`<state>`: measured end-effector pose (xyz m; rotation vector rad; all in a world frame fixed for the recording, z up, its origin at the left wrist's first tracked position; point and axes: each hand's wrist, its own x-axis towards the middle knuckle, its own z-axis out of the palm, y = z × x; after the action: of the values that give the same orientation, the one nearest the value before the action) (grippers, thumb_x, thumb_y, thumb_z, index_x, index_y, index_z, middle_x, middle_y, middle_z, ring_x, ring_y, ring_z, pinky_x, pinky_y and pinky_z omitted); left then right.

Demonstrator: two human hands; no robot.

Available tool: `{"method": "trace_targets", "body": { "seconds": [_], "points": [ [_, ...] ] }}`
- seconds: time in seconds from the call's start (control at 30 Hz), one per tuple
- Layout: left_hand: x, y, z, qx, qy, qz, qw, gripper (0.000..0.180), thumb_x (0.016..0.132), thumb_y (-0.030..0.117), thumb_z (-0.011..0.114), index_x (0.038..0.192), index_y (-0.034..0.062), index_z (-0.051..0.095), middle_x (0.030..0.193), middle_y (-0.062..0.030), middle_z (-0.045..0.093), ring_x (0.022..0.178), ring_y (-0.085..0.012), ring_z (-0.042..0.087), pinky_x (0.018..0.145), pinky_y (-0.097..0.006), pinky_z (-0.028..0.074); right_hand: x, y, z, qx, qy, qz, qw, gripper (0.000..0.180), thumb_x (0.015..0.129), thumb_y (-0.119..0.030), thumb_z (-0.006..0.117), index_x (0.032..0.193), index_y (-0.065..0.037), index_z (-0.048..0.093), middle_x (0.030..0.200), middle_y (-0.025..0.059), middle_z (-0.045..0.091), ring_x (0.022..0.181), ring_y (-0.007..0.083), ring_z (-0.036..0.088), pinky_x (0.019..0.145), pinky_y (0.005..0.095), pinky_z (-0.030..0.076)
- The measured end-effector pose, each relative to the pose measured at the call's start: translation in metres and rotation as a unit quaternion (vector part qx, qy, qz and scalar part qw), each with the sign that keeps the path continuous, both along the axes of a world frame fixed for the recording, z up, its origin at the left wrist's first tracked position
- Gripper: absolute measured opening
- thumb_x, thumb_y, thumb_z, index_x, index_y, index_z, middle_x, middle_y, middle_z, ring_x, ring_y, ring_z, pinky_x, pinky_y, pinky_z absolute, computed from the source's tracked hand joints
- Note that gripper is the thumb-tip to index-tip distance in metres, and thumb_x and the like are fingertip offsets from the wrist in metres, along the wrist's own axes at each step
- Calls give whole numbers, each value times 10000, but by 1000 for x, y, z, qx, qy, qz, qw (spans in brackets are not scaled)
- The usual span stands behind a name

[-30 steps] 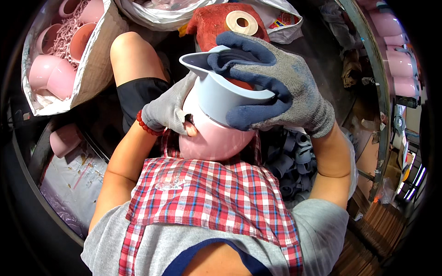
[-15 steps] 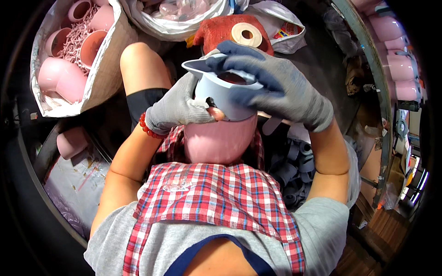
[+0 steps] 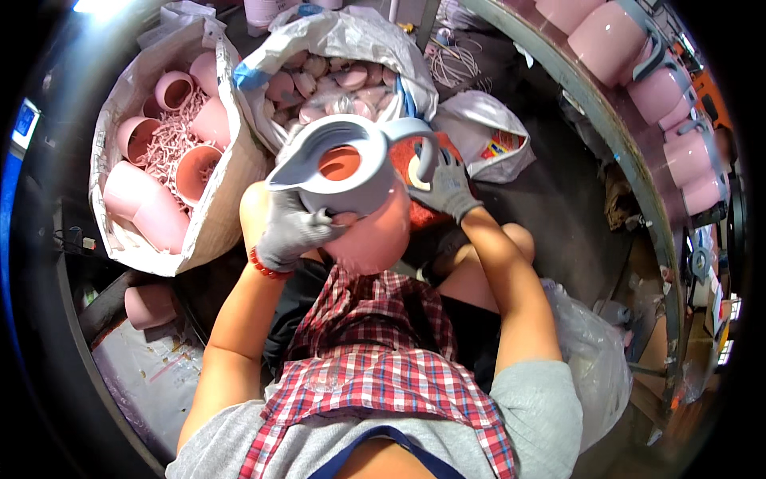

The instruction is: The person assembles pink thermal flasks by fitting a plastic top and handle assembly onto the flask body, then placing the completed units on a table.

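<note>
I hold a pink plastic jug (image 3: 373, 231) with a grey rim and handle (image 3: 339, 164) up in front of my chest, its mouth facing the camera. My left hand (image 3: 291, 227), in a grey glove, grips the jug's side just under the grey rim. My right hand (image 3: 447, 188), also gloved, is off the jug and lies beyond it on a red object with a tape roll, its fingers bent; whether it grips anything cannot be told.
A white sack (image 3: 120, 104) at the left holds several pink jug bodies and pink scraps. A plastic bag (image 3: 343, 44) of small pink parts lies behind the jug. Finished pink jugs (image 3: 606, 32) line a shelf at the upper right. A clear bag (image 3: 594, 359) sits by my right arm.
My right hand has come off the grey rim and moved away to the right. The jug has tilted so its open mouth shows. The view has shifted, and the sacks appear lower.
</note>
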<state>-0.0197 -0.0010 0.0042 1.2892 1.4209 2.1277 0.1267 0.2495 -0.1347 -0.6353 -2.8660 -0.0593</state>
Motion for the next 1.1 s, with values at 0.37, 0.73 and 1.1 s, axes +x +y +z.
{"method": "trace_targets", "body": {
  "seconds": [0.37, 0.73, 1.1],
  "points": [
    [-15, 104, -47, -40, 74, -150, 985, 1162, 552, 389, 841, 1422, -38, 201, 1361, -173, 412, 1287, -267, 387, 1079, -376, 296, 30, 35, 226, -206, 432, 63, 876, 614, 740, -250, 775, 1260, -33, 534, 1185, 165, 569, 1060, 281, 579, 888, 361, 472],
    [-22, 80, -36, -99, 167, -112, 975, 1174, 575, 430, 818, 1440, -12, 160, 1423, -226, 311, 1328, -336, 326, 1083, -391, 299, -49, -60, 196, 103, 144, 159, 971, 630, 736, -571, 653, 1185, -131, 608, 1216, 156, 560, 1061, 336, 552, 874, 424, 469],
    [-38, 93, -49, -74, 252, -77, 962, 1247, 546, 413, 852, 1449, -23, 111, 1456, -212, 256, 1395, -326, 182, 1127, -382, 181, -22, -78, 303, 118, 422, 234, 868, 582, 671, -243, 834, 1163, -57, 585, 1136, 137, 589, 993, 293, 574, 860, 361, 471]
  ]
}}
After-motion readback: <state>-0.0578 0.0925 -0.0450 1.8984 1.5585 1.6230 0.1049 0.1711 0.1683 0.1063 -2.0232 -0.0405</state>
